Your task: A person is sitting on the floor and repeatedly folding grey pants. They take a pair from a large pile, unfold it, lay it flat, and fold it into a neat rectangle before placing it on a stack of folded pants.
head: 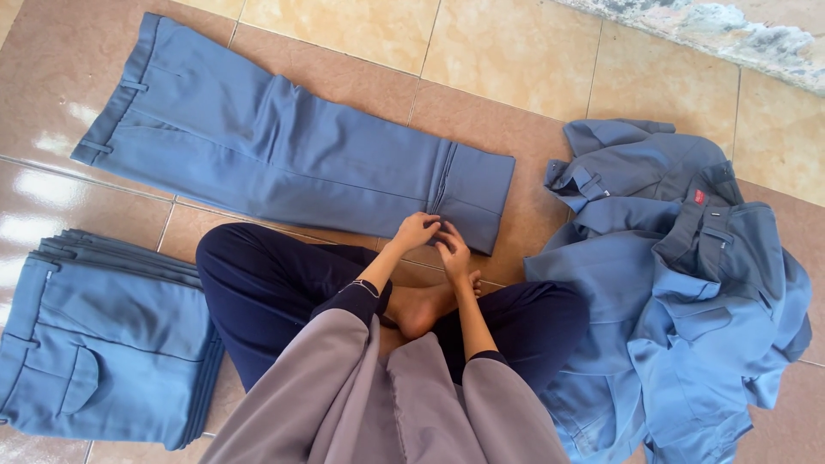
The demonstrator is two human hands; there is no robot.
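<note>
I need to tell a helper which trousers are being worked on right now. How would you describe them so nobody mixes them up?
Start at the tiled floor in front of the seated person's crossed legs. The blue-grey trousers lie there flat and stretched out, with both hands, left hand and right hand, at their turned-up hem. Unlike the folded stack or the crumpled heap, they lie alone at full length.

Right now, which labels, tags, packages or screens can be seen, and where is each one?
Small red label: rectangular, on the dark collar part of a garment in the heap of blue-grey clothes on the right; any marks are too small to tell.
No packages, signs or screens show.
</note>
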